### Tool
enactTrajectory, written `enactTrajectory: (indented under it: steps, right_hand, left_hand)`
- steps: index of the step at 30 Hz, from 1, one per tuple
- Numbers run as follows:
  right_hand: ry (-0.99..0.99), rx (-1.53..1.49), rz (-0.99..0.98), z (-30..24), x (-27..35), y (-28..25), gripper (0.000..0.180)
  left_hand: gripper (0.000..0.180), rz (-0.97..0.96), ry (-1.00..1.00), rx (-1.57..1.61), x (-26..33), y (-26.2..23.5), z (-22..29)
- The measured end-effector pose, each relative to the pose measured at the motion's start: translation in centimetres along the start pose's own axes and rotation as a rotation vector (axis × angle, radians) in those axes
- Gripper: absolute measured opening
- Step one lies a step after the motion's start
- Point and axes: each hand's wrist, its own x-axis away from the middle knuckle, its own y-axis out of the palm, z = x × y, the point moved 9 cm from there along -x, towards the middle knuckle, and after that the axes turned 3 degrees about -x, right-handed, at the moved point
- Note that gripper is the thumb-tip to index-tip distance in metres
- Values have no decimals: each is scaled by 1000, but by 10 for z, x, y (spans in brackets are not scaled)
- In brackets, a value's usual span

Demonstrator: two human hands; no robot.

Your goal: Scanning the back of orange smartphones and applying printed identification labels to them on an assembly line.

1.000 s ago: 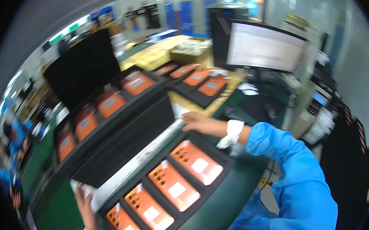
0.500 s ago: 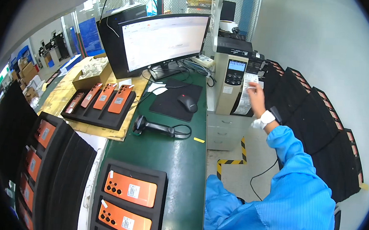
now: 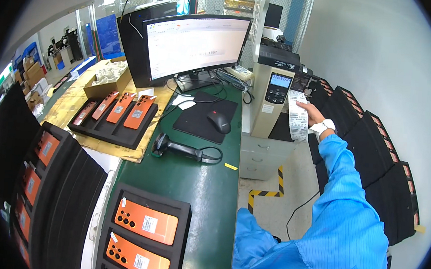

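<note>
My right hand point(image 3: 311, 112), with a white band at its wrist and a blue sleeve behind it, reaches to the label printer point(image 3: 264, 100) beyond the table. Its fingers are closed on the edge of a printed white label strip point(image 3: 298, 123), which hangs down the printer's front. Part of the grip is hidden behind the strip. My left hand is out of view. On the green table, orange phones point(image 3: 145, 220) with white labels on their backs lie in a black foam tray point(image 3: 179, 242).
A monitor point(image 3: 196, 48), mouse point(image 3: 219, 121) and barcode scanner point(image 3: 179, 149) occupy the table. Another phone tray point(image 3: 120, 140) lies on a yellowish board. Black trays of phones are stacked at left point(image 3: 69, 194) and right point(image 3: 356, 129). A cable point(image 3: 297, 210) trails over the floor.
My right hand has come lower and to the right on the printer's front. The label strip now stands out from the printer in my fingers. The view has shifted slightly.
</note>
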Motion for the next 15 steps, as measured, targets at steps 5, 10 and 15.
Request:
enactTrajectory:
  steps: [5,10,15]
  right_hand:
    - [-157,466,101,-24,-14,-14,29]
    - [128,1460,105,-43,1,-52,38]
    - [162,626,-339,21,77,139,43]
  left_hand:
    - [33,22,-35,49,8,-5,-3]
    - [34,38,-73,130,10,-14,-25]
    - [39,83,51,-18,33,-31,23]
